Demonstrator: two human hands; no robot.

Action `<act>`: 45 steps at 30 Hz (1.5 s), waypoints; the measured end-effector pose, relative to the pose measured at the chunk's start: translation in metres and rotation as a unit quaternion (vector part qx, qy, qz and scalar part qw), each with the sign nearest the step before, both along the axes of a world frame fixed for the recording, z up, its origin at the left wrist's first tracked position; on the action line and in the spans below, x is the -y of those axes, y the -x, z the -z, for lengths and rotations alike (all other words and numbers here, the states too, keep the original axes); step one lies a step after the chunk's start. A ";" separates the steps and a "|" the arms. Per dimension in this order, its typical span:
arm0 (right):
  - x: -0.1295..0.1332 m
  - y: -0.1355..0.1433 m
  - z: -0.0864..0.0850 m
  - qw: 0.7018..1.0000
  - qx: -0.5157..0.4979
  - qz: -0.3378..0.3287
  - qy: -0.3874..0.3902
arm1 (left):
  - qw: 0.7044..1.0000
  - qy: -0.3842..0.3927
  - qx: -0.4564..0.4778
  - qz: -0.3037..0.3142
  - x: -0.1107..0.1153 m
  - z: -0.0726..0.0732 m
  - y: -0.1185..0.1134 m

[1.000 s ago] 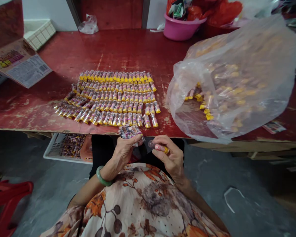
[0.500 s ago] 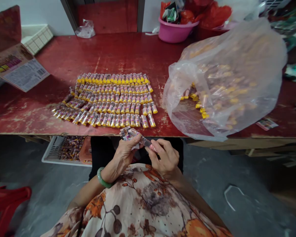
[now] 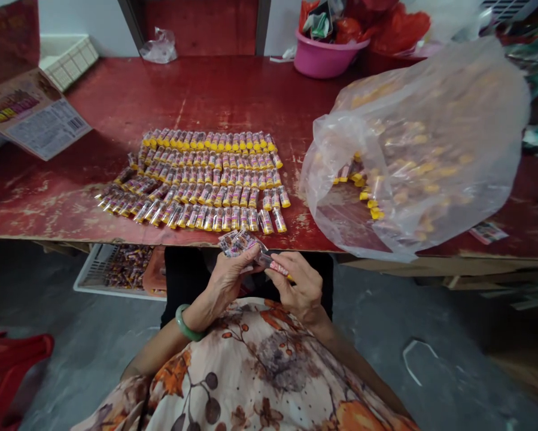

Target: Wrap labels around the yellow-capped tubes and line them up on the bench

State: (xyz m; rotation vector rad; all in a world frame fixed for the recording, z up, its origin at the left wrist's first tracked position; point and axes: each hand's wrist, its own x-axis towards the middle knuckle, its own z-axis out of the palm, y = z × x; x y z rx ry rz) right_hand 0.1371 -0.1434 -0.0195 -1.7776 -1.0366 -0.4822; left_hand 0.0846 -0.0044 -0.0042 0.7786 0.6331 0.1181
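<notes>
Down at the table's front edge, my left hand (image 3: pixel 231 274) is closed on a bunch of small printed plastic wrappers (image 3: pixel 236 242), thumb on top. My right hand (image 3: pixel 299 284) pinches a small tube (image 3: pixel 279 267) with a pink-and-white part and a yellow end. A clear film piece (image 3: pixel 263 258) runs between the two hands; how it joins the tube I cannot make out. Just beyond my hands, several rows of small yellow-capped tubes (image 3: pixel 206 194) lie side by side on the red table (image 3: pixel 233 90).
A large translucent bag (image 3: pixel 434 143) full of similar tubes lies open at the right. At the left stands a printed carton (image 3: pixel 39 120). Behind are a pink basin (image 3: pixel 327 57) and a crumpled plastic bag (image 3: pixel 160 46). Below the table sits a white crate (image 3: pixel 89 272) of tubes.
The tube's yellow end now shows at my right fingers, and more of its pink-and-white part is visible. My left hand keeps its hold on the wrappers. The view has shifted slightly.
</notes>
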 end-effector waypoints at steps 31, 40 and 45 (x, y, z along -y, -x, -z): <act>0.003 -0.010 0.001 0.684 -0.715 -0.032 -0.138 | 0.998 -0.003 0.038 0.040 0.002 0.005 0.001; 0.028 -0.010 0.001 0.801 -0.585 -0.088 -0.088 | 0.999 0.010 -0.019 -0.030 -0.006 0.003 -0.002; 0.038 -0.001 -0.011 0.926 -0.373 -0.055 -0.025 | 0.997 0.032 -0.048 -0.053 -0.002 -0.002 -0.005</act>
